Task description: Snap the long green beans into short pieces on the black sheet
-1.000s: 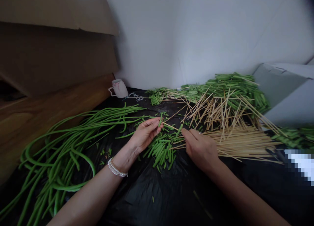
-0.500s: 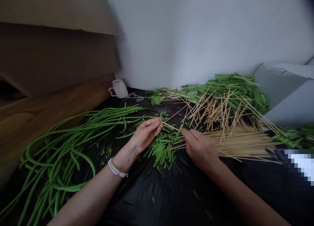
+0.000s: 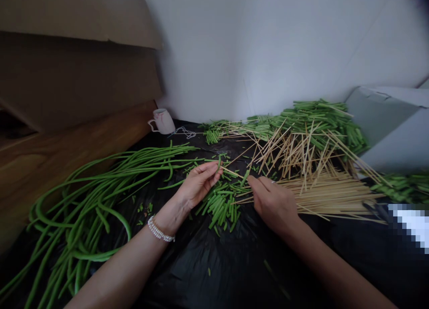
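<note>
My left hand (image 3: 203,181) is closed in a pinch on a short piece of green bean (image 3: 219,162) near the tip of a thin wooden skewer (image 3: 233,172). At the skewer's other end, my right hand (image 3: 273,204) is closed round it, and another bean piece (image 3: 246,175) sits on the stick by its fingers. Below and between both hands lies a loose pile of cut bean pieces (image 3: 221,208). Bare skewers (image 3: 331,195) lie in a stack just right of my right hand. My palm hides part of the right-hand grip.
Long whole beans (image 3: 77,210) spread over the left side. Filled bean skewers (image 3: 321,121) are heaped at the back right, with loose skewers leaning on them. A white mug (image 3: 163,122) stands at the back by a cardboard box (image 3: 80,76). Black plastic sheeting (image 3: 201,264) covers the surface.
</note>
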{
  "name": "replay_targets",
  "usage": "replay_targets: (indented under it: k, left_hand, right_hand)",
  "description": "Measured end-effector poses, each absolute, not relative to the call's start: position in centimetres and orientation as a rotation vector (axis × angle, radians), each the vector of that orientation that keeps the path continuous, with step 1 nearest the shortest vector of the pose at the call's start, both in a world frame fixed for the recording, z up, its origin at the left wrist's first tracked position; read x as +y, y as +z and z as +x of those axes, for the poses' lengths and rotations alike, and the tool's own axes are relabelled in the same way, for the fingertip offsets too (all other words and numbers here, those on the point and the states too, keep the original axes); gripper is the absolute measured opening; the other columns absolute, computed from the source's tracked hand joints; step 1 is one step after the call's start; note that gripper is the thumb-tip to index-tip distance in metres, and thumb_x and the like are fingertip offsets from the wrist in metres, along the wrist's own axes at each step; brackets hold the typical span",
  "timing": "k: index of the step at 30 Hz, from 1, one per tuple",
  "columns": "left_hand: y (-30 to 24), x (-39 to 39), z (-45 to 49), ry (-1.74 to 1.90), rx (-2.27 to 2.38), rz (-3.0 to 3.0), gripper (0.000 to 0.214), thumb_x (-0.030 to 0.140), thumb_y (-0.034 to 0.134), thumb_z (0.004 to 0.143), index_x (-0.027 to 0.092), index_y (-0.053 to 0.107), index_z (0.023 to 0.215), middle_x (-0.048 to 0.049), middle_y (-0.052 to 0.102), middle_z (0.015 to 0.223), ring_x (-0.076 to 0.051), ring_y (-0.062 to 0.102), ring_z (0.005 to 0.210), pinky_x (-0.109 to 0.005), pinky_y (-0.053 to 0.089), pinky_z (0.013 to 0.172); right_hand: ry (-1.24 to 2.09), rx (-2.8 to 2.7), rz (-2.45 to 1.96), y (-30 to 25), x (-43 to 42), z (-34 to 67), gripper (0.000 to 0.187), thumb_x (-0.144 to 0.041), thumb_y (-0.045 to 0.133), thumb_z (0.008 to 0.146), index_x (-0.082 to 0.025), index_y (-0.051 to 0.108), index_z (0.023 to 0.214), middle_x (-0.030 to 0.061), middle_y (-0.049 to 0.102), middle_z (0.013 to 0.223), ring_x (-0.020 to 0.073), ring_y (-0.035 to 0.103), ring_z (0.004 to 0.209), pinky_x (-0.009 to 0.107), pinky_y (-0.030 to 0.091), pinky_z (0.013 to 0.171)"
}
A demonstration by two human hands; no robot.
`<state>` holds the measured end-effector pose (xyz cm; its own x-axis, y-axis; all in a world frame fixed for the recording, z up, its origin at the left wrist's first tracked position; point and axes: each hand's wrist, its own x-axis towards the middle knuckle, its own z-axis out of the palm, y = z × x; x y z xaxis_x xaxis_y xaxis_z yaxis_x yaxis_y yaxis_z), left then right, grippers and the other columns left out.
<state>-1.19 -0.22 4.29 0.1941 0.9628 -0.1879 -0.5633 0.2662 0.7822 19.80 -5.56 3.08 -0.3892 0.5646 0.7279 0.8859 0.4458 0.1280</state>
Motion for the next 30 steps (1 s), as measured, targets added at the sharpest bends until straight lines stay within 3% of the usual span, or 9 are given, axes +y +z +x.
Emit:
replay_targets:
  k: [9, 23, 30]
  left_hand:
    - [4.20, -0.19, -1.25, 1.176, 0.760, 0.660, 0.012, 0.004, 0.070, 0.078, 0.008, 0.074, 0.089, -0.0066, 0.072, 0.078, -0.008, 0.066, 0.068, -0.014, 0.054, 0.064]
    - [3.80, -0.43, -0.86, 1.213, 0.844, 0.817, 0.027, 0.018, 0.086, 0.061, 0.010, 0.075, 0.085, -0.0052, 0.073, 0.076, -0.009, 0.065, 0.068, -0.016, 0.052, 0.066]
    - [4.02, -0.60, -0.73, 1.216, 0.828, 0.776, 0.028, 0.018, 0.085, 0.063, 0.012, 0.074, 0.088, -0.0029, 0.070, 0.075, -0.007, 0.063, 0.066, -0.015, 0.051, 0.061]
  right_hand:
    - [-0.661, -2.099, -1.216, 2.99, -5.56, 19.76, 0.028, -0.011, 0.044, 0.089, -0.013, 0.068, 0.103, 0.0017, 0.061, 0.071, 0.0142, 0.053, 0.063, 0.028, 0.032, 0.058]
    - [-0.626, -2.109, -1.224, 2.41, -5.71, 19.41, 0.029, -0.008, 0.044, 0.086, -0.012, 0.068, 0.102, 0.0030, 0.063, 0.072, 0.0141, 0.051, 0.060, 0.028, 0.032, 0.055]
    - [-0.581, -2.116, -1.208, 2.64, -5.76, 19.40, 0.030, -0.008, 0.042, 0.087, -0.012, 0.067, 0.103, 0.0029, 0.062, 0.071, 0.0139, 0.051, 0.060, 0.028, 0.033, 0.055]
